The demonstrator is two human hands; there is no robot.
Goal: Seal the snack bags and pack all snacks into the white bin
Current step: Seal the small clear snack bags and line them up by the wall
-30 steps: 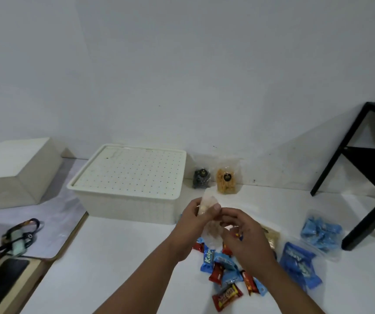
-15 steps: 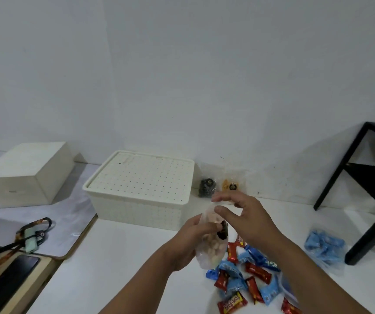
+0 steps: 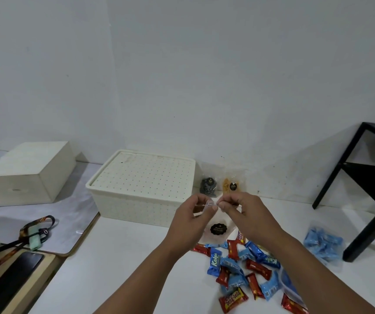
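Both hands hold up a clear snack bag point(image 3: 218, 225) with a black round label, just above the table. My left hand point(image 3: 193, 220) pinches the bag's top edge from the left and my right hand point(image 3: 247, 214) pinches it from the right, fingertips almost touching. Behind my left hand stands the white bin point(image 3: 141, 189), its dotted lid on. Two more small clear bags lean on the wall: a dark one point(image 3: 208, 186) and an orange one point(image 3: 230, 185). A pile of red and blue wrapped snacks point(image 3: 243, 273) lies under my right forearm.
A clear bag of blue candies point(image 3: 322, 242) lies at the right beside a black table leg point(image 3: 368, 234). A cream box point(image 3: 25, 173) sits at the far left. A lanyard with a green tag point(image 3: 34, 234) and a black phone point(image 3: 9, 282) lie at the lower left.
The bag has turned upright with its label facing me. My right hand came off the side of the bag, and both hands now pinch its top edge.
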